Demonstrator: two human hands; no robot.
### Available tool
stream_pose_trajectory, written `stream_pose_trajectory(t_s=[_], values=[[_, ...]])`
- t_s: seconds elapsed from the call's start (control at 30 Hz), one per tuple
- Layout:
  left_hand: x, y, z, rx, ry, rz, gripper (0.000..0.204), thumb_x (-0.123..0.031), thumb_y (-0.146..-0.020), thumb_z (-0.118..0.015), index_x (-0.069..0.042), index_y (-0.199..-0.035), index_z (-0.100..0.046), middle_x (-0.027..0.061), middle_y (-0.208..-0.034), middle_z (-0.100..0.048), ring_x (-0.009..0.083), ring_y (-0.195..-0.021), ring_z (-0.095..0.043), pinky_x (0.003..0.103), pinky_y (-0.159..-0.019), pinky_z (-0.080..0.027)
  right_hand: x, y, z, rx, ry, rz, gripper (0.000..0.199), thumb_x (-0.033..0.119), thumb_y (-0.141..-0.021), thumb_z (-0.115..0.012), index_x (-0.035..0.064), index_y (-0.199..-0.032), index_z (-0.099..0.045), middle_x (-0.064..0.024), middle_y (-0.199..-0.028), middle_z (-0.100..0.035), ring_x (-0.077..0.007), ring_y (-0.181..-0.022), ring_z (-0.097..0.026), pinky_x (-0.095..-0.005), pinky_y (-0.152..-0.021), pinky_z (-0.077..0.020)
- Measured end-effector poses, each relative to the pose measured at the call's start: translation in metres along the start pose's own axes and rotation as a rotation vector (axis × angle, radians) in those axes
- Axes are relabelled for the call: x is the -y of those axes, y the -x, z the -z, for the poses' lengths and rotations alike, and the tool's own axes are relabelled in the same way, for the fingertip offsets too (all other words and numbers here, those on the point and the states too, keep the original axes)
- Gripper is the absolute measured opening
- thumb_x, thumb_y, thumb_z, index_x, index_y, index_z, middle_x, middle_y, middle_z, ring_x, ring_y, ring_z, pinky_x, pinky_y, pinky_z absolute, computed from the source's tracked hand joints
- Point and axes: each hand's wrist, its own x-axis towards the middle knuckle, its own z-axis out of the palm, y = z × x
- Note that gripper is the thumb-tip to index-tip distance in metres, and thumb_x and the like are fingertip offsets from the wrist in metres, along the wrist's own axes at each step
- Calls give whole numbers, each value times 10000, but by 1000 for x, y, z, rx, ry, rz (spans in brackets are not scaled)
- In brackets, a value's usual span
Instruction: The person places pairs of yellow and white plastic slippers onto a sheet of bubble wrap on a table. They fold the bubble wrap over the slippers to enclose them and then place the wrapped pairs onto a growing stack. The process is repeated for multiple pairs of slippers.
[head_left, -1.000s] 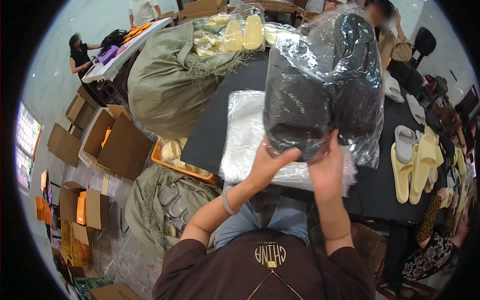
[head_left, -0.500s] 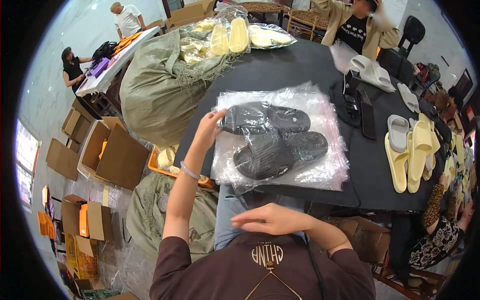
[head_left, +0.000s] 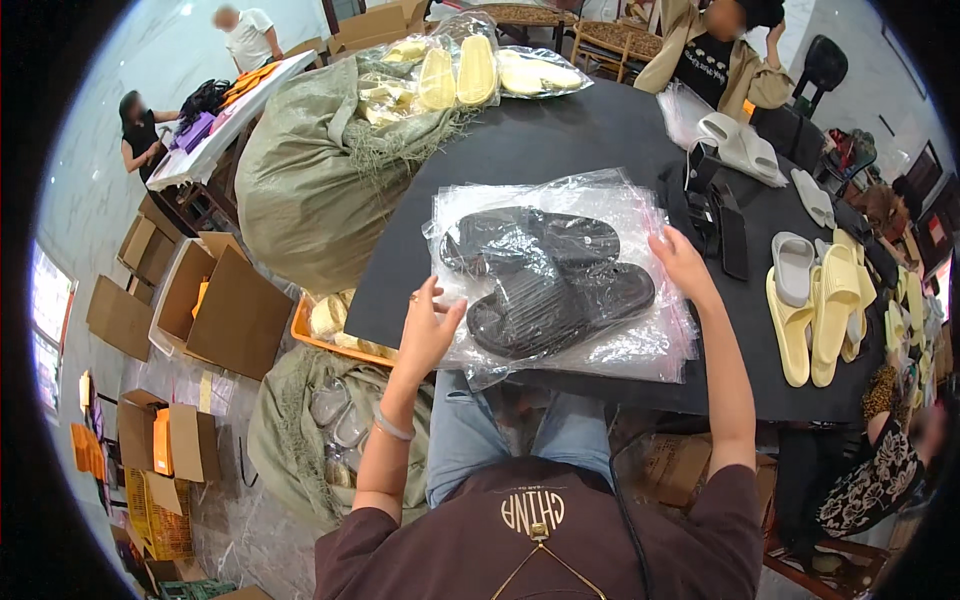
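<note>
A pair of black slide slippers lies inside a clear plastic bag, on top of a stack of clear bags at the front of the black table. My right hand is at the right edge of the bag, its fingertips closed on the plastic near the pinkish seal strip. At the bag's left edge is my left hand, fingers apart and curved, holding nothing. One slipper lies above the other, overlapping at the straps.
The black table also bears a black stand, yellow slippers and white slippers. A bulging green sack with bagged yellow slippers adjoins its left edge. Cardboard boxes stand leftward; a person is across the table.
My right hand has moved from in front of my chest to the bag's right edge. My left hand has let go of the bag's upper left corner and come down nearer.
</note>
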Motion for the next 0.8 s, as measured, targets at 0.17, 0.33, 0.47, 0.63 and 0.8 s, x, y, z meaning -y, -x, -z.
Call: stream_pose_trajectory(t_s=[0.17, 0.33, 0.47, 0.63, 0.8], values=[[-11, 14, 10, 122, -114, 17, 672, -285, -837, -664, 117, -1292, -374, 248, -1062, -530, 324, -894, -567, 369, -804, -456, 63, -33, 5, 422, -358, -380, 533, 474, -862, -607, 15, -1129, -564, -84, -965, -642, -141, -866, -610, -258, -763, -465], [-15, 33, 8, 121, -71, 9, 776, -253, -827, -684, 61, -1388, -251, 272, -1142, -504, 317, -904, -584, 360, -797, -471, 87, -44, 11, 537, -563, -268, 404, 443, -824, -669, 67, -952, -600, -5, -836, -616, -54, -663, -574, -189, -570, -450], [-11, 50, -4, 113, 416, 92, 747, -32, -798, -675, 19, -1410, -248, 229, -1296, -418, 148, -741, -602, 259, -668, -508, 131, -39, 14, 524, -694, -178, 232, 304, -910, -590, 79, -965, -598, 16, -816, -594, -24, -628, -530, -154, -518, -418], [-13, 43, 1, 22, 505, 37, 645, 50, -802, -626, 10, -1375, -333, 151, -1306, -416, 117, -794, -578, 241, -700, -497, 151, -45, 13, 421, -747, 45, 191, 297, -942, -546, 109, -962, -569, 45, -744, -542, -12, -607, -505, -149, -498, -355], [-18, 20, 24, -63, 519, -66, 574, 84, -819, -587, -15, -1351, -392, 113, -1318, -402, 113, -836, -571, 233, -733, -488, 168, -44, 38, 407, -1146, 203, 185, 283, -936, -547, 103, -982, -549, -104, -1411, -419, -45, -636, -546, -157, -506, -447]])
